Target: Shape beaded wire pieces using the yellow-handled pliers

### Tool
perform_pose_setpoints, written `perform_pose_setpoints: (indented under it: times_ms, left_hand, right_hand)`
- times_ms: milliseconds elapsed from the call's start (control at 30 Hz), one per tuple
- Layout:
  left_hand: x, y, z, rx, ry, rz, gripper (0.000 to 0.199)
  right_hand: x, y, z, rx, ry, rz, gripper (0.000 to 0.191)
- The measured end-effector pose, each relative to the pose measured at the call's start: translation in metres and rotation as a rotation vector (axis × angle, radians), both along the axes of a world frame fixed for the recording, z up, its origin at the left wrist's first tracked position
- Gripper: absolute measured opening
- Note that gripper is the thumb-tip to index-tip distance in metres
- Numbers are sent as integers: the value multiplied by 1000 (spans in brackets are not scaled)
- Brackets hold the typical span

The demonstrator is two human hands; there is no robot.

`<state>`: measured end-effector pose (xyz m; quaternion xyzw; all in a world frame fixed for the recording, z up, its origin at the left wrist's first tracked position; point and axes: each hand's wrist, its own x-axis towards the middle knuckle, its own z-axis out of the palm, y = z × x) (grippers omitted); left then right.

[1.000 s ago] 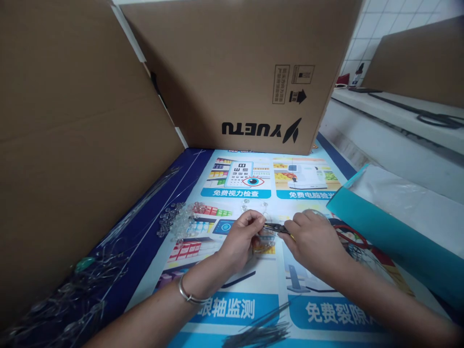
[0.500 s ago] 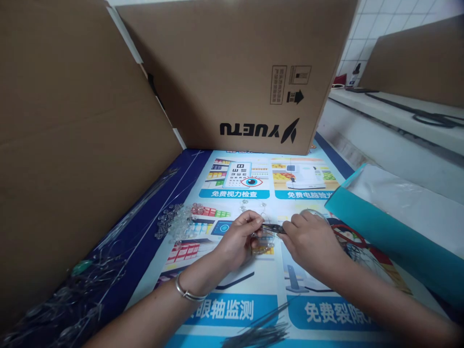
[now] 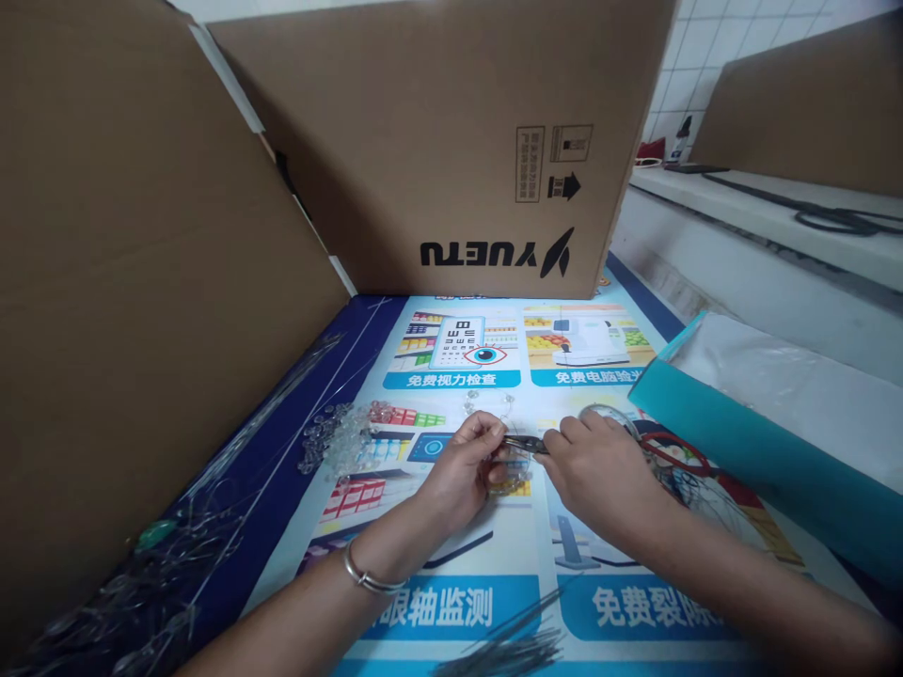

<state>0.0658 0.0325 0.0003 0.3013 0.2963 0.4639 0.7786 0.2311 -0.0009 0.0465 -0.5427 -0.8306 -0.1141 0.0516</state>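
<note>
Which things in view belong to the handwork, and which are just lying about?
In hand or likely in use:
- left hand, pinching something too small to make out at the pliers' tips
- right hand, gripping pliers
- clear beads
- loose wires

Apparently just about:
- teal box
- cardboard
- bottle
</note>
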Motion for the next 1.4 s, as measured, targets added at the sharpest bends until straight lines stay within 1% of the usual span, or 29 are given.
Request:
perform_pose_setpoints:
  times_ms: [233, 600, 733, 867, 967, 1067, 1200, 1267, 1400]
  left_hand:
    - [0, 0, 1, -24, 10, 18, 19]
    - [-3, 1, 2, -26, 13, -23, 14]
    - [-7, 3, 1, -26, 72, -26, 16]
    - [-9, 4, 3, 13, 114, -15, 16]
    - [-11, 4, 6, 0, 168, -51, 18]
    - [-14, 4, 8, -39, 266, -100, 19]
    - [-18, 5, 7, -1, 371, -106, 25]
    - [-19, 5, 6, 8, 376, -107, 25]
    - [-18, 4, 5, -31, 319, -106, 23]
  right_hand:
    - [-1, 0, -3, 23, -34, 14, 15]
    - [3, 2, -7, 19, -32, 27, 16]
    - [5, 4, -9, 21, 7, 29, 18]
    - [7, 6, -12, 10, 26, 38, 22]
    - [8, 8, -15, 6, 44, 49, 22]
    - [8, 8, -17, 5, 64, 56, 22]
    - [7, 10, -18, -5, 64, 70, 24]
    - [7, 11, -19, -14, 60, 67, 25]
    - [7, 13, -23, -30, 78, 51, 26]
